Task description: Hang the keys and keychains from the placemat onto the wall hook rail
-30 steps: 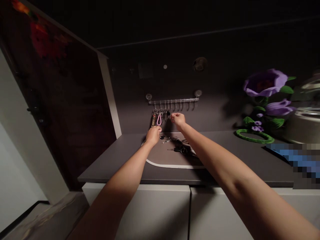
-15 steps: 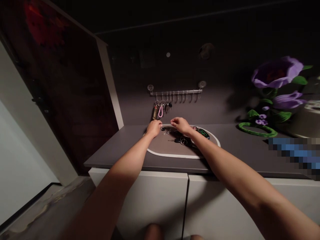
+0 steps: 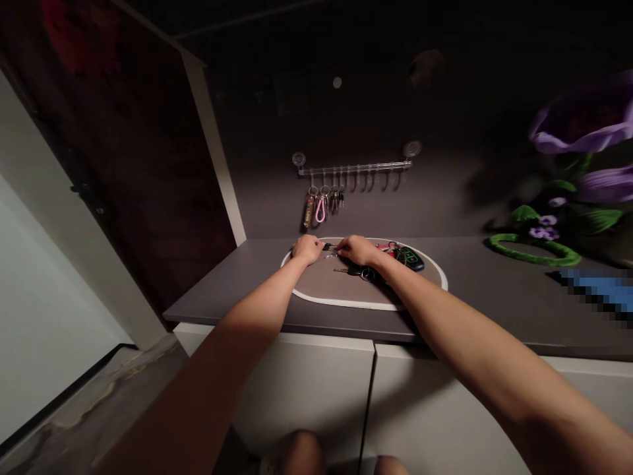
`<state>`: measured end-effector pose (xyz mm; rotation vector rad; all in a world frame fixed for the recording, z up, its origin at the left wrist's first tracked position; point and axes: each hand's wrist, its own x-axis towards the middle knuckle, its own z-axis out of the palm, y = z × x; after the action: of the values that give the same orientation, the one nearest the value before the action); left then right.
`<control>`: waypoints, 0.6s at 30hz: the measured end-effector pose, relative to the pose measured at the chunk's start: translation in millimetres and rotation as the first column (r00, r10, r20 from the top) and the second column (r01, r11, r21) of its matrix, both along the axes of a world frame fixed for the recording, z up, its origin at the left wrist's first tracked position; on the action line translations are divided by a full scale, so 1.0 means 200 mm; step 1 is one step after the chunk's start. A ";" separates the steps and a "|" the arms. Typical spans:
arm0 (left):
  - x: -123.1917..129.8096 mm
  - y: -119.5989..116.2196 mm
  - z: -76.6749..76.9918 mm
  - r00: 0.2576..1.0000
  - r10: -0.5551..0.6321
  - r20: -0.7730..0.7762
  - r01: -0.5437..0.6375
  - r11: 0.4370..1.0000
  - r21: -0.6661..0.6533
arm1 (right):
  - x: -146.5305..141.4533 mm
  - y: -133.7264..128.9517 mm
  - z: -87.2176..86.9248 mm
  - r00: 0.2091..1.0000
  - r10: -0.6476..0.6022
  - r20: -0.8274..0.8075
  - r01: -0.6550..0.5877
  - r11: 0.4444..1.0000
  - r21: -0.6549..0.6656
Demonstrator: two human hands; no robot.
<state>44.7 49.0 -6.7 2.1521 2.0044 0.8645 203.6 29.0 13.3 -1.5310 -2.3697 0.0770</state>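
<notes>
My left hand (image 3: 307, 249) is closed at the upper left of an oval mat (image 3: 331, 302) with a white rim. Beside its fingertips is a small black-headed key (image 3: 327, 247). My right hand (image 3: 357, 251) faces it with fingers pinched, close to the other end of that key. Whatever either pinch holds is too small to make out. Below the fingertips lies a small silver piece (image 3: 330, 256). A key with a black head and rings (image 3: 355, 271) rests lower on the mat. A dark key fob with green markings (image 3: 411, 258) lies behind my right wrist.
On the wall, a clear hook rail (image 3: 356, 169) carries several keys, a brown key tag (image 3: 308, 212) and a pink loop (image 3: 320, 210) at its left end. Purple flowers (image 3: 583, 142) with a green ring (image 3: 534, 251) stand at right. White cabinet doors (image 3: 306, 389) are below the counter.
Both hands have come down closer to the mat, around the small black-headed key. The view has shifted slightly. The hanging keys stay on their hooks.
</notes>
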 end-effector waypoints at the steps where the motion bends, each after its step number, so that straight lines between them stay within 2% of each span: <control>1: 0.00 0.00 0.00 1.000 0.002 0.010 -0.002 1.000 -0.010 | 0.00 0.00 0.00 1.000 -0.003 0.017 0.003 1.000 -0.006; 8: -0.01 0.03 -0.01 0.997 -0.017 0.076 0.017 1.000 0.002 | -0.01 -0.01 0.01 0.997 -0.003 0.076 0.003 1.000 -0.003; 14: 0.00 0.05 -0.01 0.987 -0.159 0.033 0.152 0.975 0.164 | -0.01 -0.01 0.01 0.997 0.018 0.074 -0.019 1.000 0.008; 18: 0.00 0.04 0.00 0.971 -0.230 0.063 0.210 0.950 0.232 | -0.01 -0.01 0.01 0.998 0.023 0.061 -0.024 1.000 0.010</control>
<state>45.0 57.5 -6.2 2.3485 1.6532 1.1756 201.3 26.6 15.1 -1.5214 -2.4318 0.0235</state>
